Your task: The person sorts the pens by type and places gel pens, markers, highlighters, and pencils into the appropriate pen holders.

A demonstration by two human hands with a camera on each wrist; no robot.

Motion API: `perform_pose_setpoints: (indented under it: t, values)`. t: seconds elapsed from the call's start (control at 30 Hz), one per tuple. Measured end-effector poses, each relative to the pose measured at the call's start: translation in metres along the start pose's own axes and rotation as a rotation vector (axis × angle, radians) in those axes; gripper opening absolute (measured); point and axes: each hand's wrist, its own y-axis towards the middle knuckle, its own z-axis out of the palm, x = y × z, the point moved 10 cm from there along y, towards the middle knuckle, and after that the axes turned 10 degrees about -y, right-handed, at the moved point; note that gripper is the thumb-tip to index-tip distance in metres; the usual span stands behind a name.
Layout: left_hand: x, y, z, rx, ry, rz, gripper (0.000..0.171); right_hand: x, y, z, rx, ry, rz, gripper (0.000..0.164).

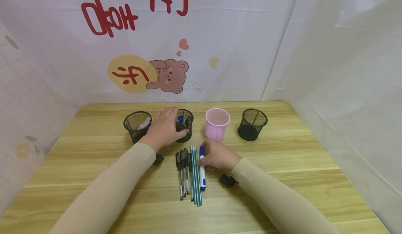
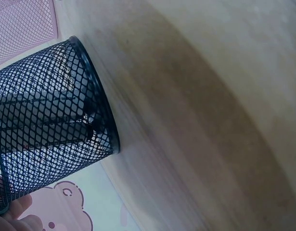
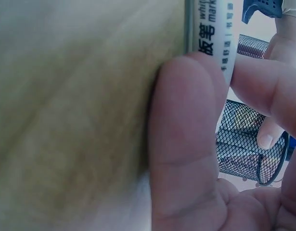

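In the head view my left hand [image 1: 164, 127] holds the second black mesh pen cup [image 1: 189, 130] from the left, thumb across its near side. Markers stand in that cup, one with a blue end [image 1: 180, 118]. Its mesh wall [image 2: 37, 115] fills the left of the left wrist view, with fingertips [image 2: 23, 211] at the lower corner. My right hand [image 1: 221, 155] pinches a white whiteboard marker [image 1: 202, 178] with blue ends near its upper end. Green striped pencils [image 1: 196, 188] lie just left of it, and several black-capped pens [image 1: 183, 171] lie beyond them.
Also along the back stand a black mesh cup [image 1: 133, 133] with something pinkish inside, a pink mesh cup [image 1: 216, 132] and another black mesh cup [image 1: 249, 131]. A printed cloth [image 1: 232, 52] hangs behind the wooden table [image 1: 282, 157].
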Motion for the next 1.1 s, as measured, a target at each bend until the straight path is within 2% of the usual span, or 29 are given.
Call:
perform_pose_setpoints:
  t: [0.67,0.93,1.1]
  values:
    - [0.0,0.0,0.0,-0.001,-0.015,-0.002,0.1,-0.001,-0.001,0.0,-0.017,0.108,-0.013,0.064]
    - [0.0,0.0,0.0,0.0,-0.009,-0.002,0.101,0.0,0.0,-0.006,-0.068,0.162,-0.055,0.069]
    - [0.0,0.0,0.0,-0.001,-0.01,0.001,0.101,0.0,0.002,-0.01,-0.105,0.168,-0.087,0.067]
